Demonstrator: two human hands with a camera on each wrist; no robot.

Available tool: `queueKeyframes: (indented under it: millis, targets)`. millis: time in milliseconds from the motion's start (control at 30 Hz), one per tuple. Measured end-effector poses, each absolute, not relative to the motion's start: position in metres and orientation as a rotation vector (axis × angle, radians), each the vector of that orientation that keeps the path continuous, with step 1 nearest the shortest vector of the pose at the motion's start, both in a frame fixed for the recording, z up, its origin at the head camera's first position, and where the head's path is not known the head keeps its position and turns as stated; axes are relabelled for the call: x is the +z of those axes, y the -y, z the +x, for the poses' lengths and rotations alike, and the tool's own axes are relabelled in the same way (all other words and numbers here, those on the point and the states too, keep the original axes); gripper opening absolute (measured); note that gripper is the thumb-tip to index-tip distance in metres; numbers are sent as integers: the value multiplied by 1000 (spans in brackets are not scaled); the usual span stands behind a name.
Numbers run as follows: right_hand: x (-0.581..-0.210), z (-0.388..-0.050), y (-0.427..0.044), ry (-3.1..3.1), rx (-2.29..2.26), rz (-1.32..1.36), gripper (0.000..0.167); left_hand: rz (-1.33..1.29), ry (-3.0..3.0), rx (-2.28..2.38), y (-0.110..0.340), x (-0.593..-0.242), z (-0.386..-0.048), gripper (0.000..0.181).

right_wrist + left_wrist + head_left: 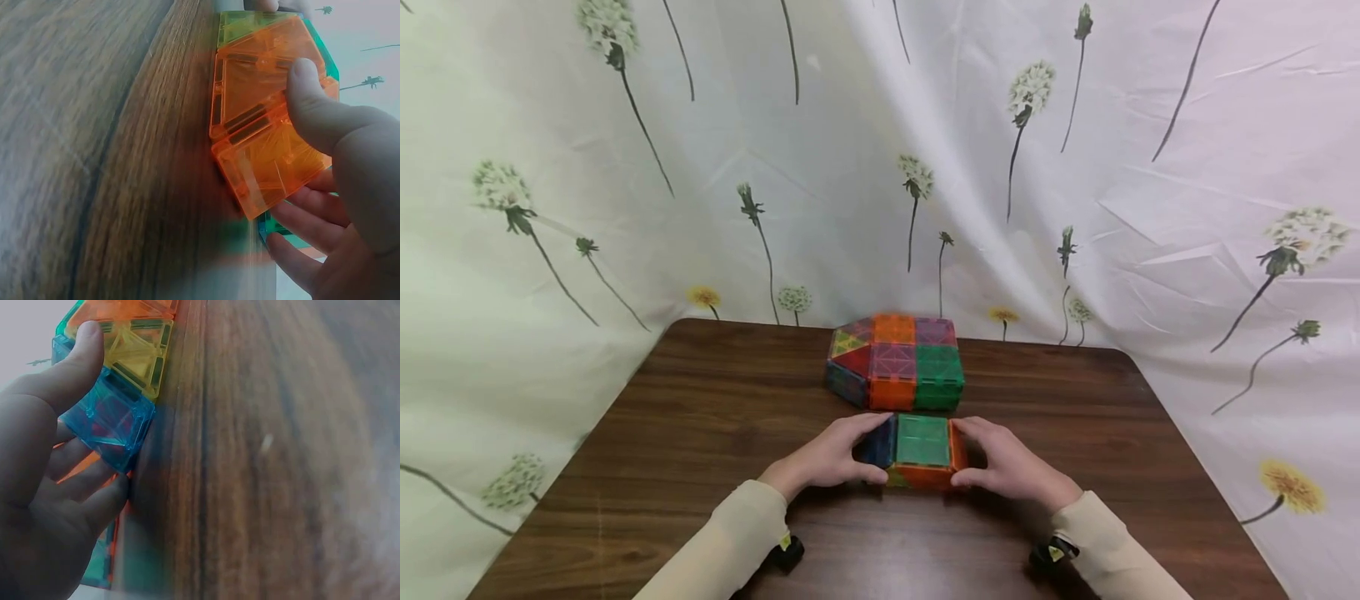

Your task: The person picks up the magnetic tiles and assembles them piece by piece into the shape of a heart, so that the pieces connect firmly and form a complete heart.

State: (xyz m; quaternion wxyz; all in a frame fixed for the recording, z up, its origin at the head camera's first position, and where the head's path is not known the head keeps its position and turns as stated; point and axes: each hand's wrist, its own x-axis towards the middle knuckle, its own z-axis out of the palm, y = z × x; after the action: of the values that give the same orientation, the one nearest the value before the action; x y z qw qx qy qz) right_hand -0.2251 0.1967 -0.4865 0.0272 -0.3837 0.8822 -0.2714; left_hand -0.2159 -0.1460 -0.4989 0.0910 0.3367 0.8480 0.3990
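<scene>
A small block of see-through magnetic tiles [922, 441] sits on the table between the two hands, with a green square on top. My left hand [835, 452] grips its left end, where a blue tile [112, 419] slopes down beside a yellow triangle [139, 356]; the thumb lies at the front and the fingers reach behind. At the opposite end my right hand [1017, 463] holds the sloping orange tile [269, 165] in the same way, thumb in front. Right behind stands a larger magnetic tile structure [893, 362], flat-topped and many-coloured, with a slanted left end. No hand touches it in the head view.
The dark brown wooden table [700, 400] has rounded far corners. A pale cloth printed with dandelions [850, 167] hangs behind it and along both sides. The larger structure stands near the table's far edge.
</scene>
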Motion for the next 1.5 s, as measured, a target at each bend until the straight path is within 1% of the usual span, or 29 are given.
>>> queueKeyframes:
  millis: [233,567,967,1033,1100,1233,1300,1333,1400,1500]
  targets:
    - [-482,-227,-195,-2742,-820,-1269,86,1017,-2525,1168,143,-493,-217,92]
    - [-484,-222,-193,-2741,-877,-1202,84,990,-2534,1156,143,-492,-214,92]
    - [-493,-218,-192,-2745,-1040,-1026,86,920,-2544,1334,140,-493,-213,92]
    - [-494,-217,-191,-2708,-1115,-1003,86,881,-2555,1368,138,-492,-213,88]
    - [-493,-216,-190,-2677,-1189,-973,82,840,-2552,1439,136,-492,-212,80]
    - [-488,-215,-187,-2695,-1290,-890,63,805,-2552,1605,130,-490,-211,59]
    - [-487,-214,-185,-2728,-1314,-864,55,793,-2558,1667,128,-489,-211,52]
    - [-486,-213,-184,-2743,-1324,-855,55,785,-2559,1684,127,-489,-210,51]
    - [-486,-212,-182,-2766,-1335,-840,60,770,-2569,1685,127,-489,-210,52]
    - [-487,-210,-180,-2785,-1338,-821,72,749,-2575,1646,127,-489,-209,61]
